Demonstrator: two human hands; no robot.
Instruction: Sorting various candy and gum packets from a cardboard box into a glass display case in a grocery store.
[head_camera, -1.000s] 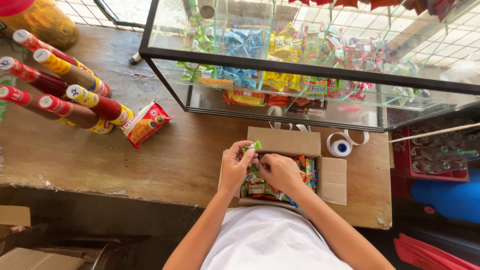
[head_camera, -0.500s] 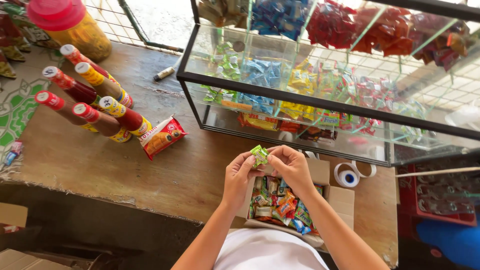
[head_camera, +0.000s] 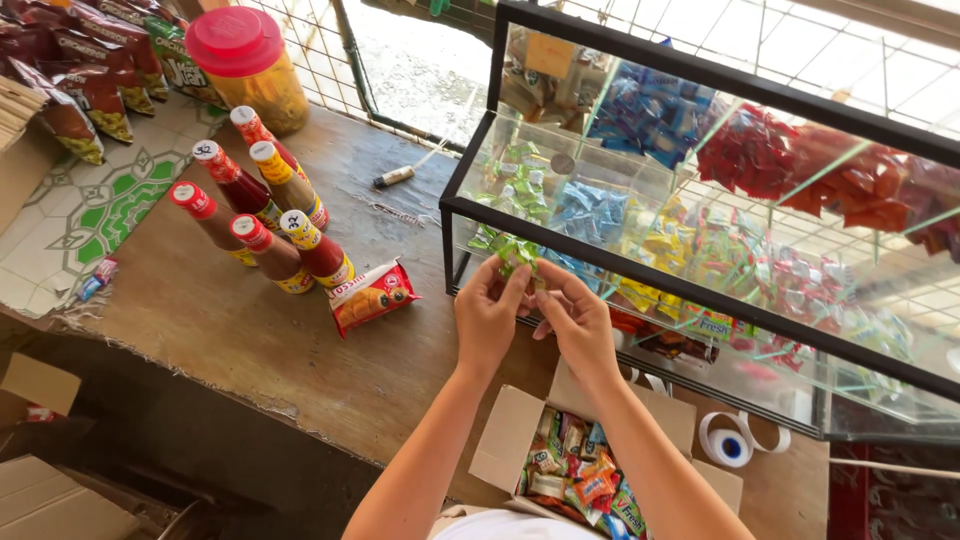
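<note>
Green and small, a sweet packet (head_camera: 520, 256) sits pinched between both hands at the front edge of the glass display case (head_camera: 700, 300); the left hand (head_camera: 487, 318) has its thumb and forefinger pressed together on the packet's left side, the right hand (head_camera: 578, 322) grips its right side the same way, with its other fingers loosely curled; the packet is held up in the air, just in front of the case's black frame and above the wooden bench (head_camera: 250, 340). Below the forearms an open cardboard box (head_camera: 510, 440) rests at the bench's near edge, filled with mixed bright sweet wrappers (head_camera: 580, 480); to its right, under the case, lie two rolls of tape (head_camera: 735, 440), touching each other. To the left of the hands a red and orange snack packet (head_camera: 370, 297) lies flat on the bench, just beside a cluster of red sauce bottles (head_camera: 262, 215) with red caps; behind them stands a large yellow jar (head_camera: 250, 65) with a red lid; a short marker-like tube (head_camera: 393, 177) lies near the case's far corner; inside the case, compartments hold green, blue, yellow and red sweets.
</note>
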